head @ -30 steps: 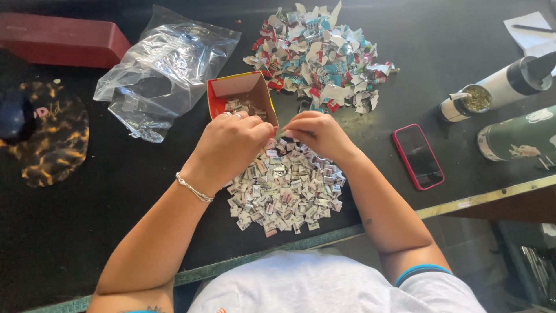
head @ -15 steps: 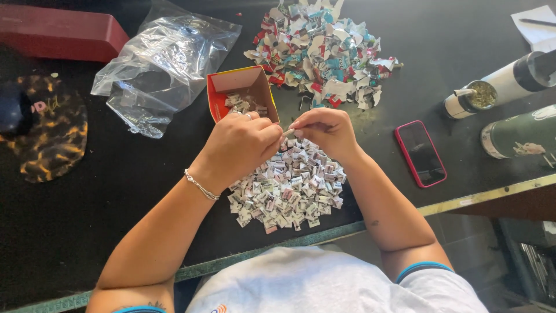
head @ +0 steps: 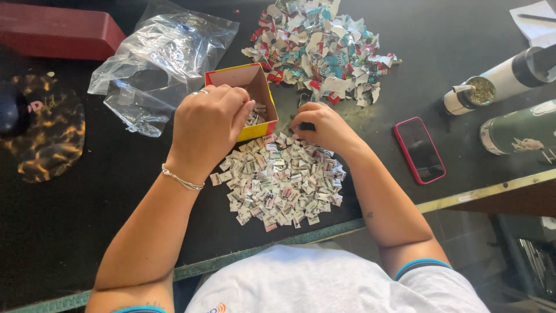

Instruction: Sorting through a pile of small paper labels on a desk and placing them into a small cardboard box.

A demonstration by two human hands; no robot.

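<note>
My left hand (head: 209, 124) hovers over the small red and yellow cardboard box (head: 260, 131), fingers curled together above the folded paper pieces inside it. Whether it holds a piece I cannot tell. My right hand (head: 324, 126) rests on the dark table just right of the box, fingertips pinched on a small dark piece. Directly below both hands lies a heap of small folded paper pieces (head: 284, 182). A larger pile of torn coloured paper scraps (head: 321, 46) lies beyond the box.
A crumpled clear plastic bag (head: 162, 58) lies left of the box. A red case (head: 58, 32) sits at top left, a patterned mat (head: 49, 130) at left. A red-cased phone (head: 420, 149), a white cup (head: 472, 93) and a green bottle (head: 518, 130) stand at right.
My left hand has moved up and left from the heap to above the box. My right hand has shifted slightly down toward the table.
</note>
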